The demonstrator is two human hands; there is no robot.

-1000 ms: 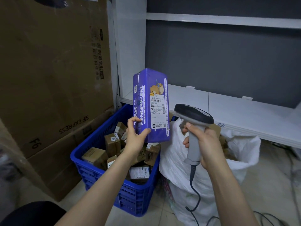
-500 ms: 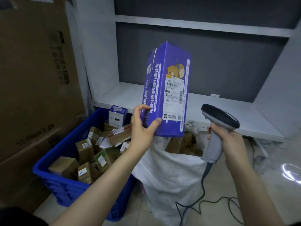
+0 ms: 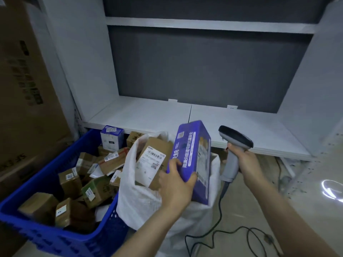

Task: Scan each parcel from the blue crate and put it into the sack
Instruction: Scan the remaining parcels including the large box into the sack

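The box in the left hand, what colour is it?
Purple-blue box with white writing, seen from the head view.

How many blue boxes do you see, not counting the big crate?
2. One blue box is in the left hand above the white sack; a smaller blue box stands at the far end of the blue crate. Others may hide under the brown parcels.
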